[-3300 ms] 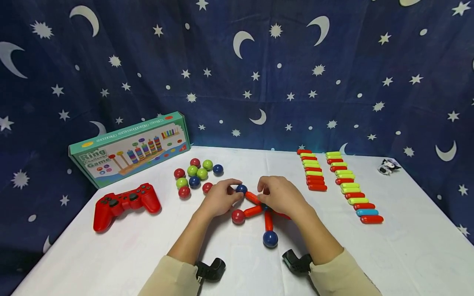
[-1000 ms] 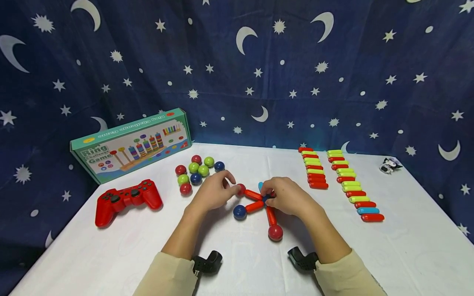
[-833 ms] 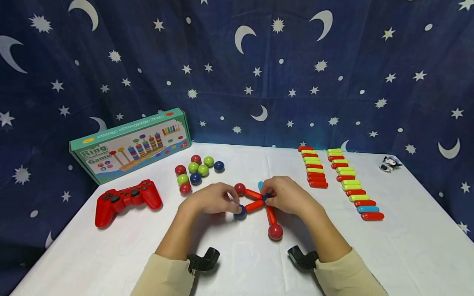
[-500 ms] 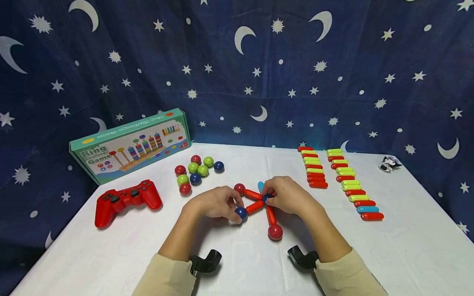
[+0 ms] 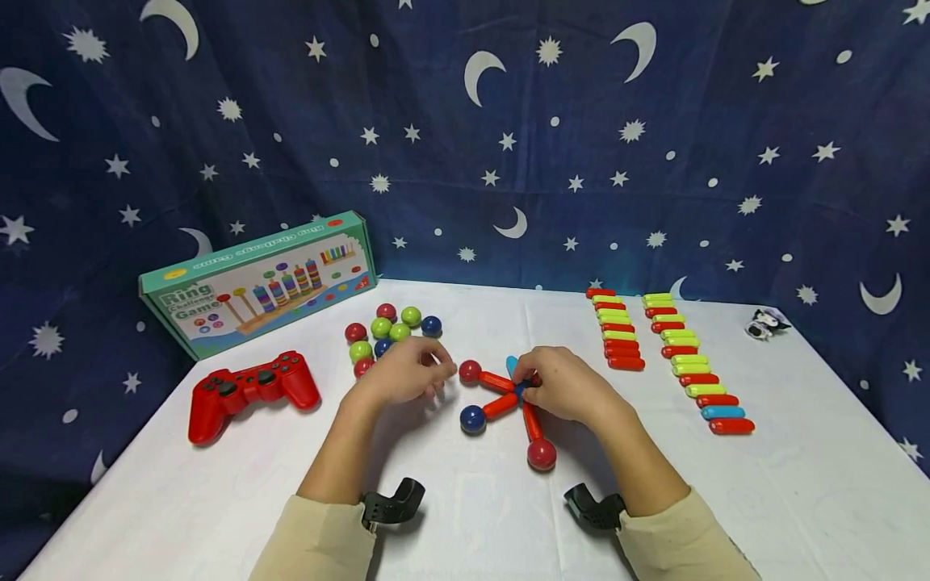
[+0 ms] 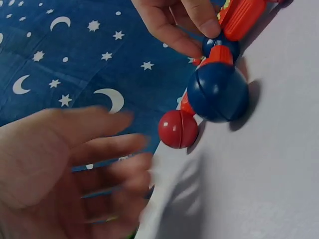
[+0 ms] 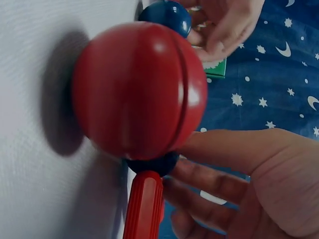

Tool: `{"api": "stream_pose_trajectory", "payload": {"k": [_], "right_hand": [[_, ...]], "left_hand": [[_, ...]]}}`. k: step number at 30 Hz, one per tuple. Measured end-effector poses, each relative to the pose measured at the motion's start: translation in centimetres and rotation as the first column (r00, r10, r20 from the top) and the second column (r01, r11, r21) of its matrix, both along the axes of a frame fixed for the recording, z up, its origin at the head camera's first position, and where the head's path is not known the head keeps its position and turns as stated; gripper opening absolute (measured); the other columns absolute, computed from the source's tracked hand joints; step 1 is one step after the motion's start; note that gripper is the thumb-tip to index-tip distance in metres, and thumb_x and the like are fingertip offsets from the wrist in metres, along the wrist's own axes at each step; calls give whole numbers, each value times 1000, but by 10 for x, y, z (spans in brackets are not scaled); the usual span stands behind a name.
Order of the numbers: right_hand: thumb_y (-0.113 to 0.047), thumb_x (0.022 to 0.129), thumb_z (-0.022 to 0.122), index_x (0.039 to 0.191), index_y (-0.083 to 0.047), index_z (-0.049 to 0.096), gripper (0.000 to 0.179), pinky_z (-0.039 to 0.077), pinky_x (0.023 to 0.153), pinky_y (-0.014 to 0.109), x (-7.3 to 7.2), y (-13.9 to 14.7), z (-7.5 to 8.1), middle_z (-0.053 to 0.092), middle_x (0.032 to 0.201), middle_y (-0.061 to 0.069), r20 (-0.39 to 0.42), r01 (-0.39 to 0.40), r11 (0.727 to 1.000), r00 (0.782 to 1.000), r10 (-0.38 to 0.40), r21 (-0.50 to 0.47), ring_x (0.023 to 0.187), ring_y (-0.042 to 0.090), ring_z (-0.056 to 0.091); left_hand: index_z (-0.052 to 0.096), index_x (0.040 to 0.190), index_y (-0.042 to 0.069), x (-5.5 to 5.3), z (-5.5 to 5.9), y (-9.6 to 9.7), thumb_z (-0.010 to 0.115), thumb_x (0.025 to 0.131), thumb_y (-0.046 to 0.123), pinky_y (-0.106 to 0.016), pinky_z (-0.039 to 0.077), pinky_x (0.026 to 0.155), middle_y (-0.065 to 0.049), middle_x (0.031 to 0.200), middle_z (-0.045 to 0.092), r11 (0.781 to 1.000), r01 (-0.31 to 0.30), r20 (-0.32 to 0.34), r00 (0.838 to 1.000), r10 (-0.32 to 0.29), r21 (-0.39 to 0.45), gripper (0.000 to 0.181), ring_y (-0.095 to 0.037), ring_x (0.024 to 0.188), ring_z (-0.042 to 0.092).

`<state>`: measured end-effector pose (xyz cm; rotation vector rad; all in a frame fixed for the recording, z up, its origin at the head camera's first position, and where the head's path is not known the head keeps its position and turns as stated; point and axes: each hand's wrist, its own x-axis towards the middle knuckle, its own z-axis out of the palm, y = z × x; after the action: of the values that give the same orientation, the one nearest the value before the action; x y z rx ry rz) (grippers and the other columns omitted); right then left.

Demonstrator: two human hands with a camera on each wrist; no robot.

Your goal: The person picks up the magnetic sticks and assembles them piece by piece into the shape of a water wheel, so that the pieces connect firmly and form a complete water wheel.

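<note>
A star-shaped toy of plastic rods and balls lies on the table. Its hub is a small-looking blue ball (image 5: 520, 392), which my right hand (image 5: 563, 385) pinches between thumb and fingers. Red rods (image 5: 501, 405) run from the hub to a red ball (image 5: 470, 372), a blue ball (image 5: 473, 420) and a near red ball (image 5: 541, 454). A light-blue rod (image 5: 512, 365) points away at the back; its far end shows no ball. My right hand hides the toy's right side. Left of the red ball, my left hand (image 5: 407, 371) hovers with loose fingers, blurred in the left wrist view, holding nothing.
Loose red, green and blue balls (image 5: 400, 332) cluster behind my left hand. Two columns of coloured rods (image 5: 616, 336) lie at the right, near a small black-and-white figure (image 5: 766, 324). A red game controller (image 5: 254, 391) and a ring game box (image 5: 257, 286) stand at the left.
The toy has turned, with ball colours at different places. A lone red ball beside the cluster is gone from its spot. My left hand let go of the blue ball and moved left.
</note>
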<state>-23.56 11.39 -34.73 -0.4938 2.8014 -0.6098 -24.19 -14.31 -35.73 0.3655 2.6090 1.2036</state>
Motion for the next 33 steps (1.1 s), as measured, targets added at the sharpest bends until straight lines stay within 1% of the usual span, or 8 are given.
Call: {"api": "stream_pose_trajectory", "payload": {"k": [2,4,6,8,14,22,30,33], "right_hand": [[-15,90,80,109,-12,77,19,58,80,35,0,-1,0,69,98,5,-12,31,999,999,-30,22,88,20,59],[-21,89,81,108,-12,77,21,55,73,32,1,-2,0,67,93,4,-23,66,996,998,-65,54,83,20,58],[-25,88,82,107,-11,76,24,53,68,30,1,-4,1,66,88,4,-16,104,991,995,-103,79,80,19,57],[-26,87,83,105,-10,76,25,51,66,28,1,-5,1,65,85,3,-1,132,987,991,-132,91,78,19,57],[-26,87,84,105,-10,77,26,50,66,29,2,-7,0,64,85,3,-3,144,983,990,-144,117,79,19,56],[-19,89,81,115,-13,78,26,56,82,41,4,-4,2,72,106,6,-21,101,984,995,-99,145,94,22,59],[-14,88,81,118,-16,79,29,56,92,49,5,0,4,72,112,6,-21,44,989,999,-41,143,103,24,61],[-14,89,80,118,-16,78,30,56,94,50,5,2,5,72,113,6,-18,35,990,999,-33,140,105,25,61]], "left_hand": [[73,104,8,-2,2,-3,64,98,22,-32,53,67,-8,83,69,990,-137,-137,982,131,-40,18,-20,71,63],[74,105,8,-3,4,-6,61,96,20,-39,54,71,-9,88,70,951,-295,-257,930,264,-89,20,-23,78,65],[74,110,8,-2,5,-8,59,95,19,-46,55,77,-10,98,72,896,-419,-319,877,359,-144,24,-28,88,66],[73,117,8,-3,5,-9,59,94,18,-54,56,81,-13,108,72,855,-481,-323,854,408,-191,29,-35,98,68],[70,130,10,-3,-2,-4,60,91,12,-63,56,83,-19,125,65,834,-453,-305,880,363,-315,40,-42,110,67],[72,122,6,-1,-11,-8,51,90,6,-63,51,84,-25,114,60,733,-612,-431,770,470,-295,39,-48,105,61],[74,115,3,-2,-20,-17,52,91,8,-67,42,91,-27,113,65,708,-619,-420,773,475,-339,33,-52,108,57],[75,115,3,-4,-18,-21,52,91,9,-64,43,90,-26,113,67,705,-650,-454,738,499,-282,33,-51,108,58]]}}
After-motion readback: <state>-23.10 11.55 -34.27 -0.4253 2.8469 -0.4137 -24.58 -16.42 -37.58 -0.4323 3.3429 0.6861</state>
